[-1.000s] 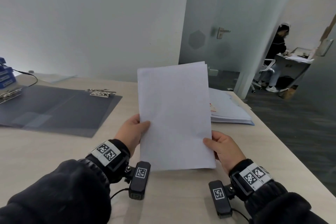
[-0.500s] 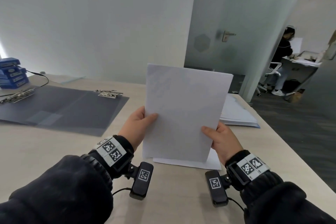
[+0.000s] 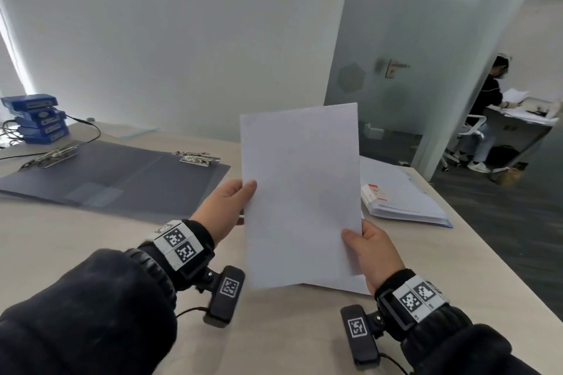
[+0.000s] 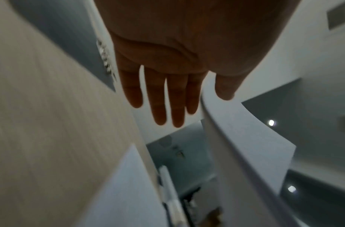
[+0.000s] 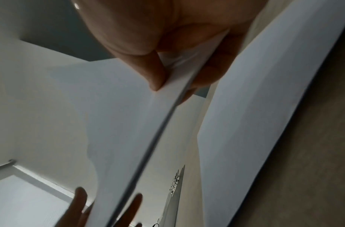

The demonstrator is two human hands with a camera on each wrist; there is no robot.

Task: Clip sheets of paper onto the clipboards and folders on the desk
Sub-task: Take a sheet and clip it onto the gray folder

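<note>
Both my hands hold a thin stack of white paper [image 3: 300,192] upright above the desk's near edge. My left hand [image 3: 234,201] pinches its left edge, thumb in front [image 4: 225,90] and fingers [image 4: 159,104] straight behind. My right hand [image 3: 361,242] pinches the lower right edge, thumb [image 5: 154,76] on the front face of the paper stack [image 5: 119,126]. An open dark grey folder [image 3: 122,183] lies flat at the left, with one metal clip [image 3: 198,159] at its far right and another clip [image 3: 50,157] at its far left. One loose sheet [image 3: 338,287] lies on the desk under the held stack.
A thick pile of paper in a blue folder [image 3: 405,195] lies on the desk at the right, near the edge. Stacked blue boxes [image 3: 38,119] with cables stand far left. A person [image 3: 490,94] sits at another desk beyond the glass door.
The held stack has risen and been squared from a rightward tilt to upright. Since one second ago a loose sheet lies on the desk beneath it.
</note>
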